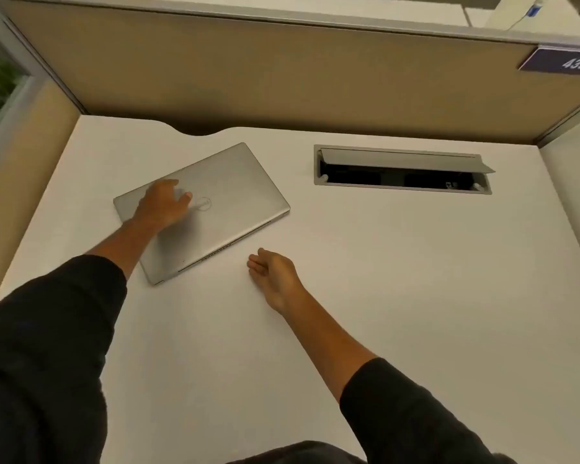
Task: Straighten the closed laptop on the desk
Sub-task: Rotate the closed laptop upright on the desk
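A white desk (pixel 382 296) is filling most of the head view, with a scooped cable notch cut into its far edge. Tan partition panels (pixel 248 78) are standing along the back and both sides of the desk. Two arms in dark sleeves (pixel 47 346) are reaching in from the near edge. The closed silver laptop (pixel 235 182) is lying flat on the left-centre of the desk, lid up, skewed so its edges are running at an angle to the desk edges; one corner is pointing toward the near-left, another toward the cable notch. To the right of the laptop, well apart from it, a recessed cable box (pixel 402 170) is sitting in the desk with its grey flap tilted open over a dark interior. A blue number plate (pixel 563 61) reading 435 is hanging at the upper right of the partition. The left hand (pixel 163 204) is resting palm-down on the laptop lid near its left corner, fingers (pixel 181 195) slightly spread and pressing flat, not wrapped around any edge; a round logo is showing just beside the fingertips. The right hand (pixel 273 271) is lying on the bare desk just beside the laptop's near long edge, not touching it, fingers loosely curled and holding nothing.
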`<state>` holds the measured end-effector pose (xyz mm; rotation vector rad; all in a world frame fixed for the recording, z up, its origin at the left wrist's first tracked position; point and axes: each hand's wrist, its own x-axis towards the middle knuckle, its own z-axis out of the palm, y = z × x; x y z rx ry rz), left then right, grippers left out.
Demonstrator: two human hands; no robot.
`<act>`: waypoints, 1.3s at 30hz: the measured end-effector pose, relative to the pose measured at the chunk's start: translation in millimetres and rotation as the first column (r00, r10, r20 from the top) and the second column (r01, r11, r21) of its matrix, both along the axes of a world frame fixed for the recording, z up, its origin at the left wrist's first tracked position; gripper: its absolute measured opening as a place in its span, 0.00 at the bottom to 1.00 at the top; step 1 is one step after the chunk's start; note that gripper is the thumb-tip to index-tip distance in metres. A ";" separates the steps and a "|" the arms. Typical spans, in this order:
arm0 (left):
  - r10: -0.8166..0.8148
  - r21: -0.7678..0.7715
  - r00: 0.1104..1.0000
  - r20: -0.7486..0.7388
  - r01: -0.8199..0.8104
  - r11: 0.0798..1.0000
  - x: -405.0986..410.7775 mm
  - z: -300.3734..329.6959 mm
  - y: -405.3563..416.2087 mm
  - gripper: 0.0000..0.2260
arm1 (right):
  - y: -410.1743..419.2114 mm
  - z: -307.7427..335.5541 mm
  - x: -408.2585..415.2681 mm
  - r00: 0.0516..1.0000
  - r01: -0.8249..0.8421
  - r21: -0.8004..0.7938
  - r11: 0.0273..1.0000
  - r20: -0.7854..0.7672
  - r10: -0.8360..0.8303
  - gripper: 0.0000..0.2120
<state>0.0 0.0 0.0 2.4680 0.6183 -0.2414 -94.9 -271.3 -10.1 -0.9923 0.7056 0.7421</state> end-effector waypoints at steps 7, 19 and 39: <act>-0.073 0.031 0.993 -0.095 0.076 0.997 36.3 -3.1 4.0 0.30 | 18.6 -7.3 29.0 0.995 0.079 -0.004 0.997 -0.062 -0.079 0.19; -0.157 0.162 0.961 -0.229 0.197 0.967 74.7 -17.3 8.4 0.35 | 44.9 -10.4 48.9 0.994 0.070 -0.017 0.997 -0.078 -0.071 0.05; 0.247 -0.073 0.923 -0.296 -0.279 0.957 46.8 7.4 -22.7 0.54 | 17.7 -26.1 54.9 0.989 0.149 -0.245 0.958 0.043 -0.142 0.11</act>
